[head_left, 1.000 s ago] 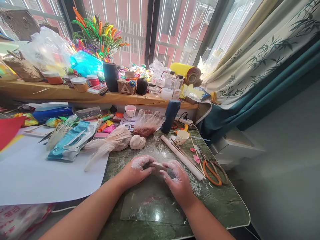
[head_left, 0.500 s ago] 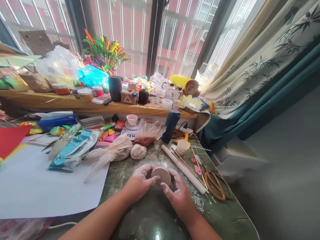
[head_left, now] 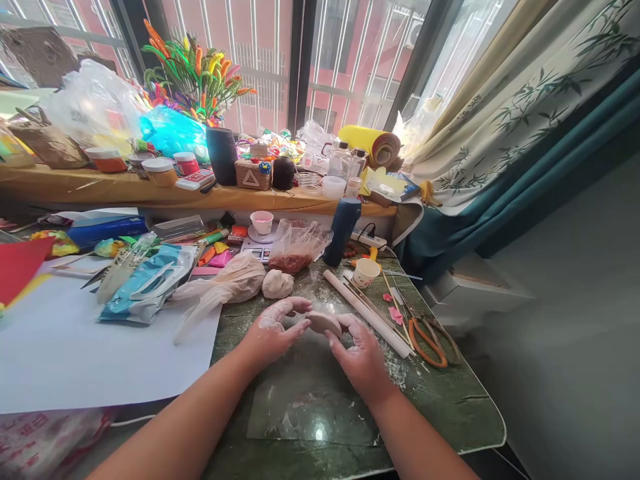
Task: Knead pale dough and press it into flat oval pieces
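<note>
A flat round disc of pale clay point(head_left: 324, 323) is held up between my two hands, tilted so that it shows as a thin oval. My left hand point(head_left: 274, 333) has its thumb and fingers at the disc's left edge. Thumb and fingers of my right hand point(head_left: 361, 353) pinch the right edge. White powder coats the fingers of both. Below the hands lies a clear sheet point(head_left: 295, 407) on the dark green tabletop point(head_left: 440, 413). Just beyond my left hand sits a lump of pale clay point(head_left: 277, 285), beside a crumpled plastic bag point(head_left: 235, 277).
To the right lie a white rolling rod point(head_left: 367, 313), thin sticks and orange-handled scissors point(head_left: 427, 343). A paper cup point(head_left: 367, 272) and a dark blue cylinder point(head_left: 343, 232) stand behind. White paper point(head_left: 125, 367) with a blue packet point(head_left: 147, 283) covers the left.
The disc has tipped from facing me to nearly edge-on. My left hand's fingers have shifted along its left edge. The camera view has tilted slightly downward.
</note>
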`<state>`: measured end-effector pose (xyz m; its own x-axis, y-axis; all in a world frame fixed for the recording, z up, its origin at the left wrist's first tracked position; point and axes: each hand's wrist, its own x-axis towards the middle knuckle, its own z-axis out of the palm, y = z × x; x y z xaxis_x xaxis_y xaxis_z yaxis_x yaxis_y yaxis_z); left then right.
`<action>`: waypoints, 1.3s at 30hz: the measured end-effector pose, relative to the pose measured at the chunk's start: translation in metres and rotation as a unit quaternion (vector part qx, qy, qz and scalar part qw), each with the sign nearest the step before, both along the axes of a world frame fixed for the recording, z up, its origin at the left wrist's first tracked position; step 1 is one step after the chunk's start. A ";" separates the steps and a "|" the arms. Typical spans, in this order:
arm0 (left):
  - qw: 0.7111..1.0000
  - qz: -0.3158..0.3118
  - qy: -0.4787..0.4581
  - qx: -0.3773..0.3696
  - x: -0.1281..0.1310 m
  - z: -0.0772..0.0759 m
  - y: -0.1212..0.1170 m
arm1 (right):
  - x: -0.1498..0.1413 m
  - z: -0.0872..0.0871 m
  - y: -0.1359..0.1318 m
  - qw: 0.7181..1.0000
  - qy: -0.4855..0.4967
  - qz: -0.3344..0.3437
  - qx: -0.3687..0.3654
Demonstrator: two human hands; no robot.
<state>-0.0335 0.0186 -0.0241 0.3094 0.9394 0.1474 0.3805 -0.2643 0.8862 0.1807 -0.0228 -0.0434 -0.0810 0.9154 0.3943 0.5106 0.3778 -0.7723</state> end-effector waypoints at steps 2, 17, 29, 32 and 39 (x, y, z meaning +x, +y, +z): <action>1.000 -0.003 0.023 0.011 -0.002 0.000 -0.001 | -0.001 -0.001 0.000 0.999 -0.031 0.033 -0.008; 0.995 -0.052 0.061 0.058 -0.003 -0.003 -0.001 | -0.004 -0.005 0.005 0.992 -0.110 0.049 -0.039; 0.980 0.032 0.122 0.155 0.002 -0.011 -0.010 | -0.003 -0.010 0.005 0.994 -0.107 0.010 0.031; 0.979 0.033 0.126 0.157 0.003 -0.009 -0.013 | -0.004 -0.011 0.006 0.993 -0.113 0.016 0.029; 0.982 0.003 0.132 0.133 0.003 -0.009 -0.010 | -0.002 -0.014 0.011 0.992 -0.127 0.011 0.000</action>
<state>-0.0310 0.0086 -0.0330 0.3645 0.8807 0.3023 0.5902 -0.4697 0.6566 0.1787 -0.0122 -0.0573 -0.1985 0.9120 0.3590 0.6805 0.3919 -0.6192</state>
